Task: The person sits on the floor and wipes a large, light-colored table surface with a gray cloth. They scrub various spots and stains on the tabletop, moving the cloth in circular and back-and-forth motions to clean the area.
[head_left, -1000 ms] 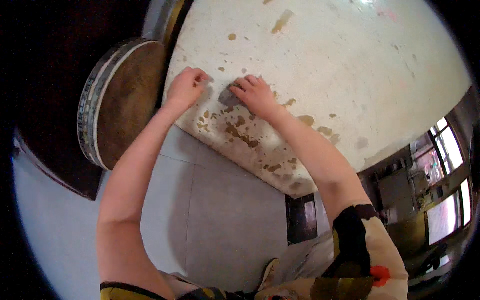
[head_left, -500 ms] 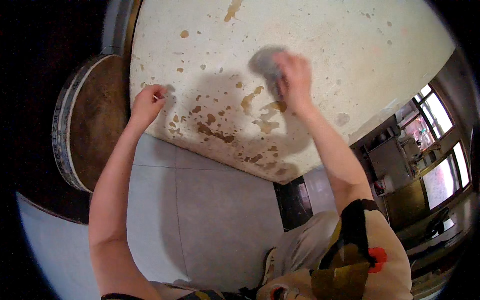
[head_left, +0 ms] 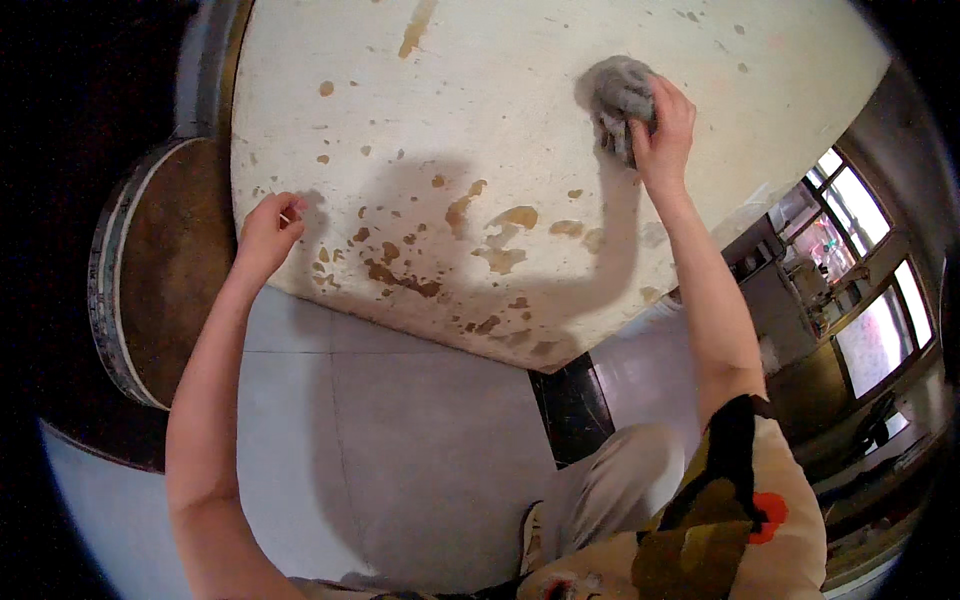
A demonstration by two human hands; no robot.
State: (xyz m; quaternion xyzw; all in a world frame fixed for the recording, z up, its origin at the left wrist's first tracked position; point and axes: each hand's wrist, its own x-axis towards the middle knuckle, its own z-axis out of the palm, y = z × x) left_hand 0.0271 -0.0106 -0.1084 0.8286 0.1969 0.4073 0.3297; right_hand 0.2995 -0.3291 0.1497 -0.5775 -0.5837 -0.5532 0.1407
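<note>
A person leans over a pale, round tabletop [head_left: 520,120] spotted with brown stains [head_left: 400,275], the right hand [head_left: 662,125] stretched far across it with fingers curled tight around a grey scrubbing pad [head_left: 618,92] pressed flat to the surface near the far edge. The left hand [head_left: 268,230] rests at the near rim, fingers loosely bent against the top, seemingly to brace the reach. A round brown stool [head_left: 165,265] stands just beside the table.

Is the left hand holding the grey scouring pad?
No, the right hand grips the grey scouring pad on the stained white tabletop, while the left hand rests empty near the table's edge.
</note>
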